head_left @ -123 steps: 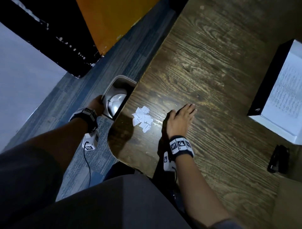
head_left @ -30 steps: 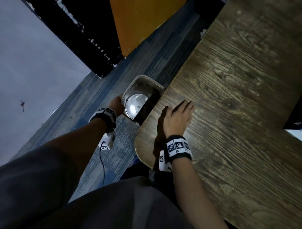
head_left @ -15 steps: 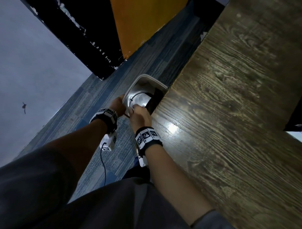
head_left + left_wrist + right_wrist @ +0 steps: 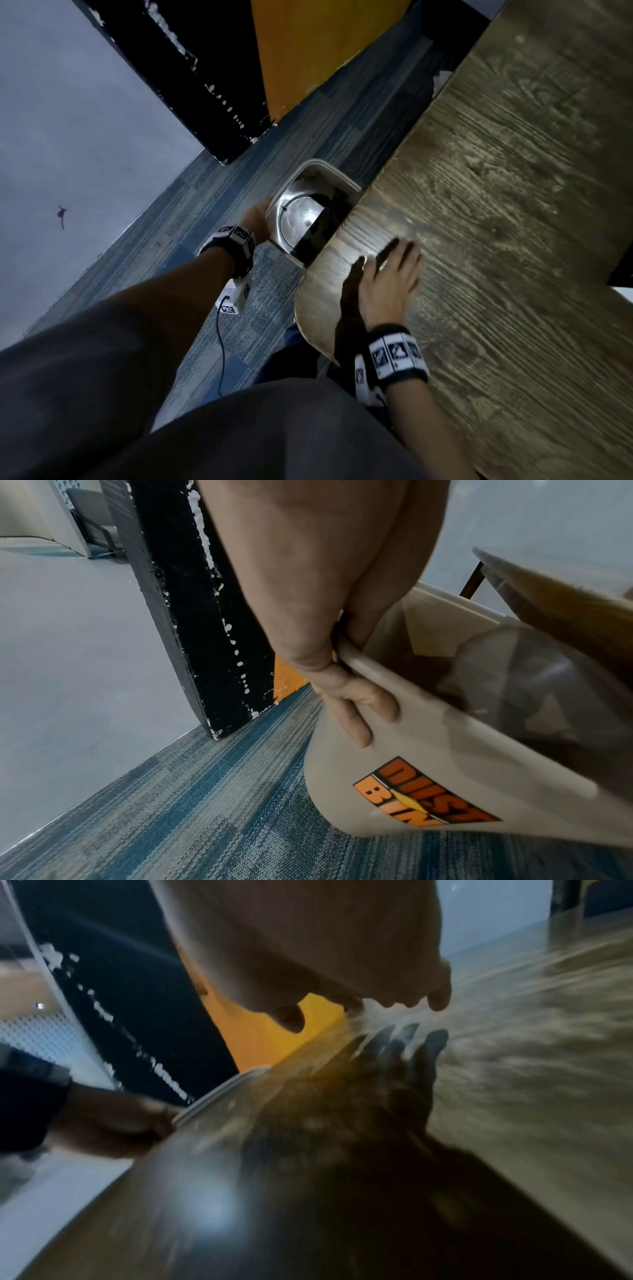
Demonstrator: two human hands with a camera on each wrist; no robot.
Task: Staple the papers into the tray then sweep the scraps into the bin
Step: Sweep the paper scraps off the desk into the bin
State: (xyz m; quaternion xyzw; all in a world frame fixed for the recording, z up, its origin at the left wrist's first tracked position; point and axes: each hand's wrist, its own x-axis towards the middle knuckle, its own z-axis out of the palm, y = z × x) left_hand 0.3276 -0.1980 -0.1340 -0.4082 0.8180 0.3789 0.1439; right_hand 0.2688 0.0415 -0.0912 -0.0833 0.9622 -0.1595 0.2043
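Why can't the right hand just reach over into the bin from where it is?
It probably can. The right hand lies flat on the table near the edge, and the open bin sits just below, nothing between.

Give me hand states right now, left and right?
Left hand: closed, its fingers grip the bin rim.
Right hand: open, flat over the table, holding nothing.

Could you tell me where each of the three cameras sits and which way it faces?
Head: worn on the head, looking down at the table, bin and both forearms.
Left wrist: looks along the left hand, which grips the bin's rim beside the carpet.
Right wrist: looks along the right hand, held flat just over the blurred tabletop.
Shared: all three views show the bin and the table's edge.
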